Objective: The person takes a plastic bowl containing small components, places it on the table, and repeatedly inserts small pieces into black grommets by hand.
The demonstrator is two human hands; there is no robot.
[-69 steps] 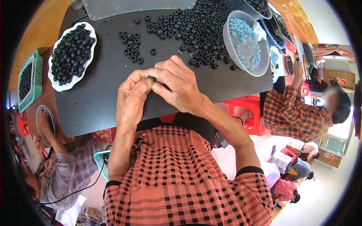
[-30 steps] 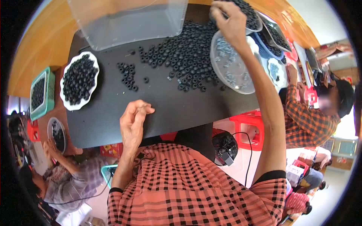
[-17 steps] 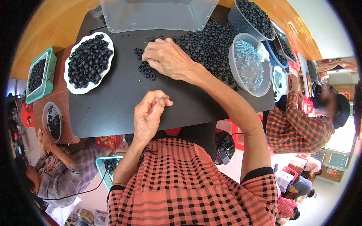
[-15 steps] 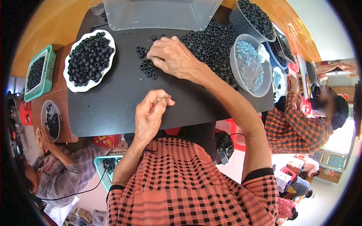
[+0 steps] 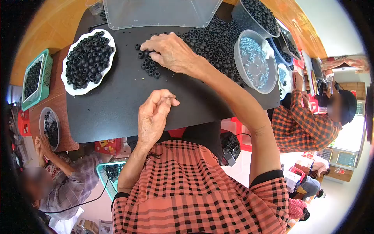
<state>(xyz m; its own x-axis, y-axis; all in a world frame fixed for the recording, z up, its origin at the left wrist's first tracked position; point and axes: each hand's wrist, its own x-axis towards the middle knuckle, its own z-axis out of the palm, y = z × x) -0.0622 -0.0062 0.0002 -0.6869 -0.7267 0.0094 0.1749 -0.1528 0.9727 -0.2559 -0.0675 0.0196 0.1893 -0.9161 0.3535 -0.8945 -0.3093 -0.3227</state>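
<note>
Over the dark table (image 5: 105, 117), my left hand (image 5: 154, 113) is closed, thumb against the fingers; whatever it pinches is too small to make out. Farther forward, my right hand (image 5: 169, 52) reaches palm down over a small group of black beads (image 5: 149, 67), its fingers bent at their far edge. Whether those fingertips hold a bead is hidden. A wide spread of black beads (image 5: 212, 46) lies to the right of that hand. A white scalloped plate (image 5: 74, 91) heaped with black beads stands at the left. The round clear tub (image 5: 255, 62) at the right holds small light-blue pieces.
A large clear bin (image 5: 156, 19) stands at the far edge. Tubs of black beads (image 5: 259, 17) are at the far right. A green basket (image 5: 46, 80) and a bowl (image 5: 50, 126) sit at the left. One person (image 5: 70, 183) sits left, another (image 5: 307, 121) right.
My right hand has left the other hand, reached to the far right tubs, then come back over the small bead group. My left hand has stayed closed near the table's front. The camera view has shifted.
</note>
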